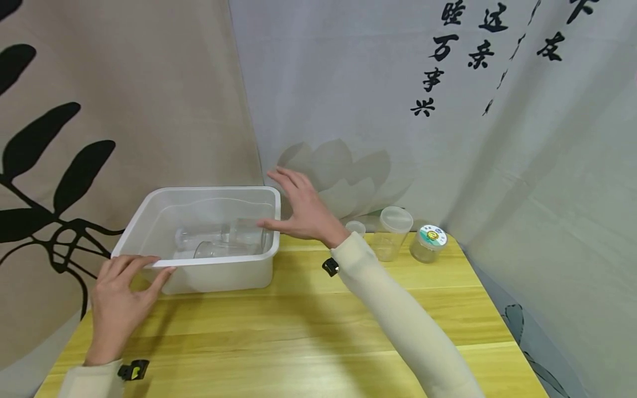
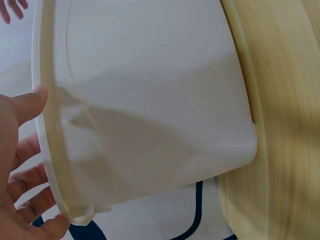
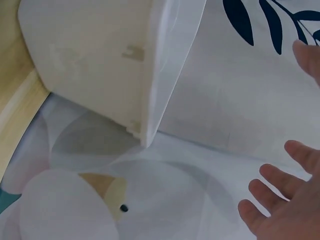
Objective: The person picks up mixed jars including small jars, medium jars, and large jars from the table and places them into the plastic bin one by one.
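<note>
A white plastic bin [image 1: 219,276] stands at the table's left side, with several clear plastic jars [image 1: 214,243] lying inside it. My left hand [image 1: 119,298] holds the bin's front left corner by the rim, the thumb against the front and the fingers over the edge. In the left wrist view, the thumb and fingertips of the left hand [image 2: 25,165] meet the rim of the bin [image 2: 150,100]. Beside the bin's right end my right hand [image 1: 308,210] is spread with nothing in it. The right wrist view shows that hand [image 3: 290,195] apart from the bin [image 3: 90,60].
To the right on the wooden table [image 1: 308,342] stand a tall clear jar [image 1: 390,237], a jar with a printed lid [image 1: 428,243], and a small clear container [image 1: 355,226] partly hidden by the right wrist. Behind hangs a cloth backdrop [image 1: 348,83] with printed characters.
</note>
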The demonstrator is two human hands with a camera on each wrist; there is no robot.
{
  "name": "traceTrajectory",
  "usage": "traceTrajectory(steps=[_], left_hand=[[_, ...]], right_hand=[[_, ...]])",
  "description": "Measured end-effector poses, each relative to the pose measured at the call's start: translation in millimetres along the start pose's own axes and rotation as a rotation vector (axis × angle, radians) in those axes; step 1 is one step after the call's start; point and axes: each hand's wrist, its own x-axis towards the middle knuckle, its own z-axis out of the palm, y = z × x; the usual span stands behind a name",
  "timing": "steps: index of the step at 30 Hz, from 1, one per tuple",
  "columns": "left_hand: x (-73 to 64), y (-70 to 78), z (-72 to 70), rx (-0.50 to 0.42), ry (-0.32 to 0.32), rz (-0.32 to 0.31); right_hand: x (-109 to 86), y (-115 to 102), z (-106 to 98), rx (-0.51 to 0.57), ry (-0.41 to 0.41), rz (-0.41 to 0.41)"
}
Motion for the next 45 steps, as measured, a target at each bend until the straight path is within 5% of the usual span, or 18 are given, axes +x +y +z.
traceTrajectory(steps=[24,45], left_hand=[[0.2,2.3,-1.0,0.004,-0.005,-0.007],[-0.7,1.4,-0.4,-0.004,0.012,0.023]], right_hand=[[-38.0,46,-5,-0.007,0.083,0.168],[-77.5,96,-6,0.157,0.096,0.407]])
